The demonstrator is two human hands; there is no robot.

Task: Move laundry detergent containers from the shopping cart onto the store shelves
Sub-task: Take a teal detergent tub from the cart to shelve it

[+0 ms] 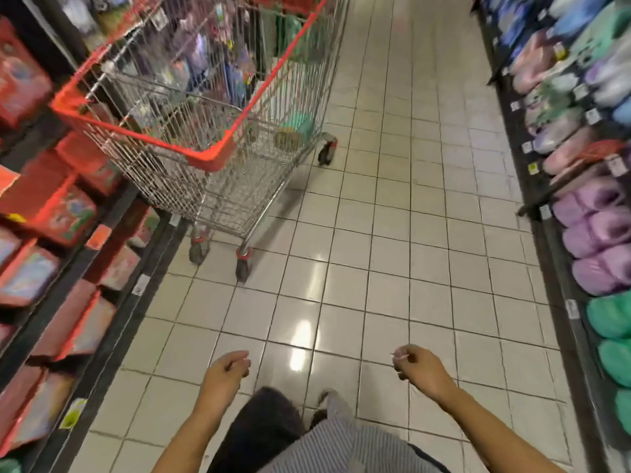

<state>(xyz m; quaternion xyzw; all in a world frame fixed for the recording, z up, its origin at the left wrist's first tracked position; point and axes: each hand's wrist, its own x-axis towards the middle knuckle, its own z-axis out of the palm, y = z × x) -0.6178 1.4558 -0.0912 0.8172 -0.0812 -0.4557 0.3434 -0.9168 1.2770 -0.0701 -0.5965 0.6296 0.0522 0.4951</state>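
Near, the left hand [227,368] and right hand [421,370] hang with fingers loosely curled, empty. Far left, a red-rimmed shopping cart [211,158] of blurred packs [199,52] stands beside shelves [112,322] of red boxes [51,213].

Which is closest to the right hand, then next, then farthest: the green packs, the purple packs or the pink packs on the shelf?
From the right hand, in the head view:
1. Green packs, low on the right-side shelf, just ahead.
2. Purple packs, farther along the same shelf.
3. Pink packs, farther still up the aisle.
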